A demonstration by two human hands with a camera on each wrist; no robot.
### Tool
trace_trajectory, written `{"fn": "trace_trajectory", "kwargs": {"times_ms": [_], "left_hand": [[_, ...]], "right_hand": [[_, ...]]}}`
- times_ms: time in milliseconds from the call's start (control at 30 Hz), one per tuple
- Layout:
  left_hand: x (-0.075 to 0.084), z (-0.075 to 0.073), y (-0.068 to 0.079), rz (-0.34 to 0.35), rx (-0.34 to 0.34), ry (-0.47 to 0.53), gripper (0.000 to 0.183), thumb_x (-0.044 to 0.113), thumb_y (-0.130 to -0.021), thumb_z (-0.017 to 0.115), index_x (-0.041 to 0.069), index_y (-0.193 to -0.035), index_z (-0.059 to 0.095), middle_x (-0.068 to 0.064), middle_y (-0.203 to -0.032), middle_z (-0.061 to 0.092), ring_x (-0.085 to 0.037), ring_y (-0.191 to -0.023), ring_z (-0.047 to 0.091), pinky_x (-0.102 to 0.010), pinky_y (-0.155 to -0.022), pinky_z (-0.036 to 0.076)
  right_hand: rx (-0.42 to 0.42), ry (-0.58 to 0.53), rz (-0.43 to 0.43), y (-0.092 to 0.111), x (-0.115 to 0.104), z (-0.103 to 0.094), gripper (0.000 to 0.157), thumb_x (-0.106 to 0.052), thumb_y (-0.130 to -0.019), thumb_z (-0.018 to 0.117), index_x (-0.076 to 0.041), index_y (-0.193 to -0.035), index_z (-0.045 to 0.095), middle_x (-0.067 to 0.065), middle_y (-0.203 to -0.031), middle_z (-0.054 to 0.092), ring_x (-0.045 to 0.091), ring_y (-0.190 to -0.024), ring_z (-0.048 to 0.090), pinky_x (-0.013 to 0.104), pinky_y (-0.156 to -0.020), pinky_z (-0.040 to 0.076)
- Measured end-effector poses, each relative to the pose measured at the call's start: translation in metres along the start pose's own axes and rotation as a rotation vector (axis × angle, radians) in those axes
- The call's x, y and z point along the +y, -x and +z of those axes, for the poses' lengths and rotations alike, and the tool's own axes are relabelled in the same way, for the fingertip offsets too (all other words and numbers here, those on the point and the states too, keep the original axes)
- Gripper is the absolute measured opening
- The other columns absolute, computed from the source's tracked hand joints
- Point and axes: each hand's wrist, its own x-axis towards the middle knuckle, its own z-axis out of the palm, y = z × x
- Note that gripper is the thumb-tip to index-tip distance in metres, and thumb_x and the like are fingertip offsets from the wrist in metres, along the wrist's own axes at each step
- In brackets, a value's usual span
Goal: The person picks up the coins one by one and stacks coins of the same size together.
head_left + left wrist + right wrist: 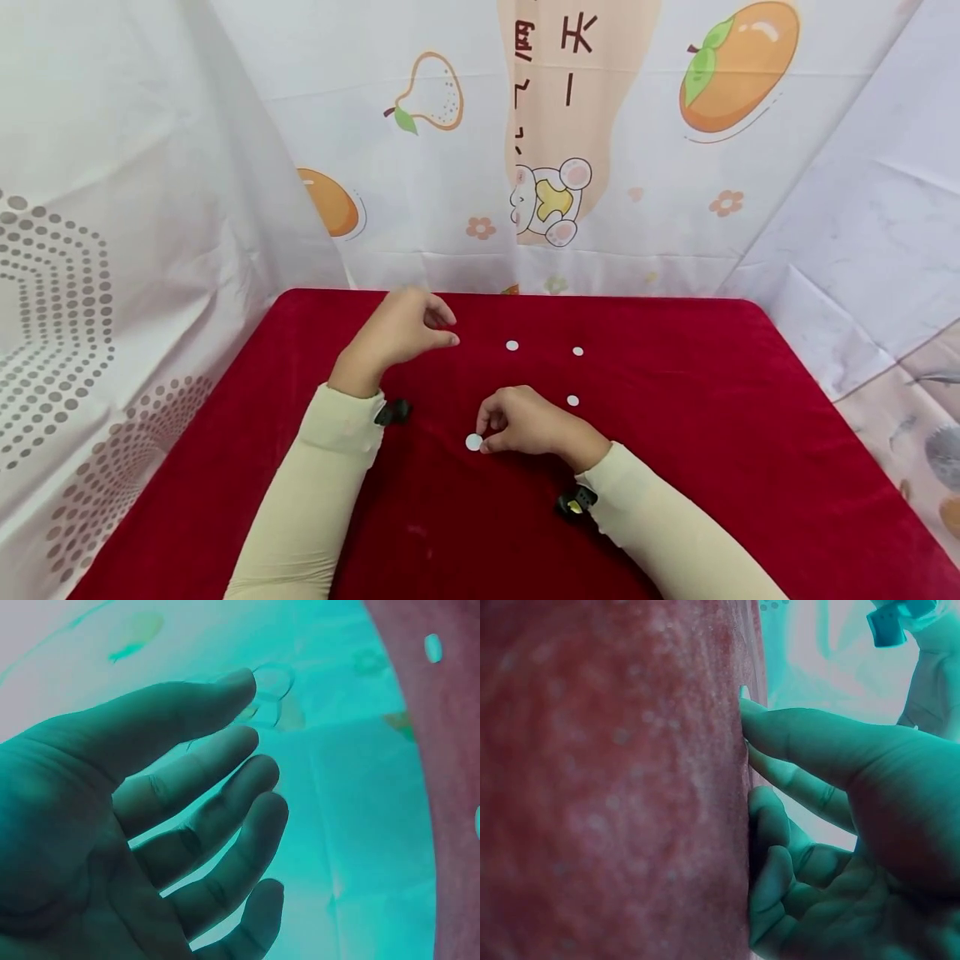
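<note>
Thumb and forefinger of my right hand (531,422) pinch the edge of a flat white disc (473,442), low at the red cloth. In the right wrist view only a thin sliver of that disc (744,692) shows past the thumb tip, and the other fingers are curled in by the cloth. Farther left and back, my left hand (405,330) is raised over the cloth with nothing in it. Its fingers are loosely bent and spread from the thumb, as the left wrist view shows.
Three more white discs lie on the red cloth (675,433): one at the back middle (512,345), one to its right (577,352), and one just behind the right hand (573,401). Printed curtains (420,192) hang behind and beside the table.
</note>
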Motion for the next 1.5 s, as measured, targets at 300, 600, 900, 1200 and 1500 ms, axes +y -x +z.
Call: {"fn": "trace_trajectory", "kwargs": {"times_ms": [300,600,900,1200,1500], "left_hand": [[-0.024,-0.011,-0.003,-0.035,0.161,0.079,0.018,0.022,-0.088,0.082,0.014,-0.104,0.078,-0.005,-0.103,0.075,-0.024,-0.097,0.070,-0.043,-0.085,0.057],[-0.049,0.005,-0.010,-0.056,0.266,0.097,0.022,0.022,-0.089,0.081,0.013,-0.109,0.078,-0.012,-0.112,0.075,-0.027,-0.100,0.069,-0.046,-0.088,0.056],[-0.069,0.020,-0.023,-0.149,0.276,0.090,0.025,0.025,-0.090,0.081,0.014,-0.112,0.078,-0.008,-0.110,0.074,-0.027,-0.101,0.067,-0.045,-0.085,0.056],[-0.085,0.042,-0.034,-0.167,0.258,0.140,0.034,0.025,-0.090,0.081,0.011,-0.120,0.076,-0.013,-0.117,0.074,-0.029,-0.100,0.068,-0.045,-0.089,0.057],[-0.090,0.053,-0.036,-0.208,0.116,0.156,0.043,0.028,-0.091,0.079,0.009,-0.129,0.072,-0.015,-0.123,0.071,-0.031,-0.109,0.064,-0.046,-0.089,0.057]], "right_hand": [[0.006,0.000,0.001,-0.001,-0.001,0.001,0.013,-0.022,-0.083,0.088,-0.025,-0.086,0.076,-0.012,-0.079,0.065,0.007,-0.077,0.059,0.026,-0.071,0.052],[0.006,0.007,-0.009,-0.004,-0.001,0.001,0.013,-0.023,-0.083,0.088,-0.026,-0.086,0.076,-0.013,-0.078,0.064,0.007,-0.077,0.058,0.025,-0.071,0.052],[0.002,0.005,-0.001,-0.003,0.000,0.001,0.013,-0.023,-0.083,0.088,-0.028,-0.085,0.076,-0.013,-0.077,0.063,0.007,-0.076,0.058,0.026,-0.070,0.052],[-0.001,0.002,0.010,-0.001,0.001,0.001,0.012,-0.023,-0.083,0.088,-0.027,-0.085,0.076,-0.013,-0.077,0.063,0.008,-0.075,0.058,0.026,-0.070,0.052],[-0.002,0.005,0.008,-0.002,0.003,0.001,0.013,-0.023,-0.083,0.088,-0.027,-0.085,0.076,-0.012,-0.080,0.064,0.008,-0.077,0.058,0.026,-0.071,0.052]]}}
